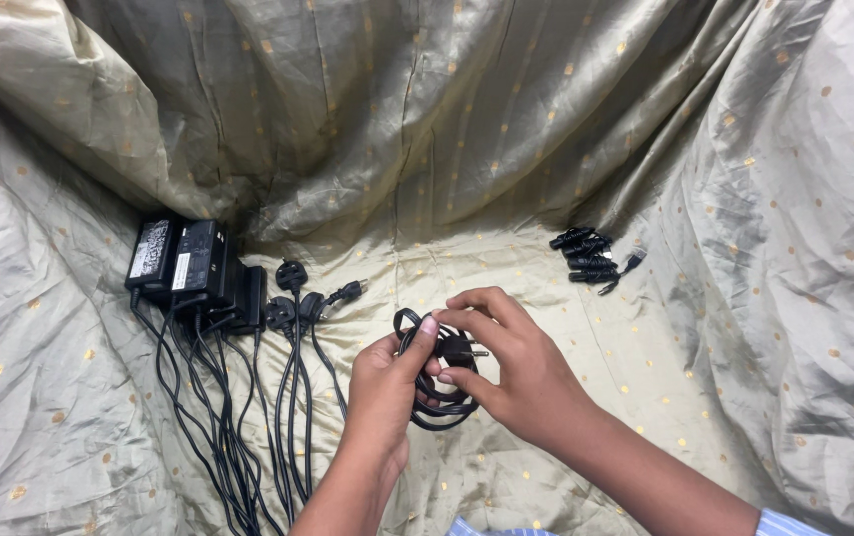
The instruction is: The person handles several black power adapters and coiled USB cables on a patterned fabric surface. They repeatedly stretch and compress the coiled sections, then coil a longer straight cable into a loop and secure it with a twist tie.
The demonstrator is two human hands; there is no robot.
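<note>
I see my left hand [384, 382] and right hand [516, 372] both gripping a coiled black power cord [442, 382]. Black adapters [194, 268] lie well apart, leftward.

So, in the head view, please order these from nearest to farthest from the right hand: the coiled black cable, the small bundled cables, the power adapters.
Measured from the right hand:
1. Coiled black cable, held between both hands at the centre.
2. Small bundled cables, up and to the right on the cloth.
3. Power adapters, far to the left, stacked by the cloth's fold.
</note>
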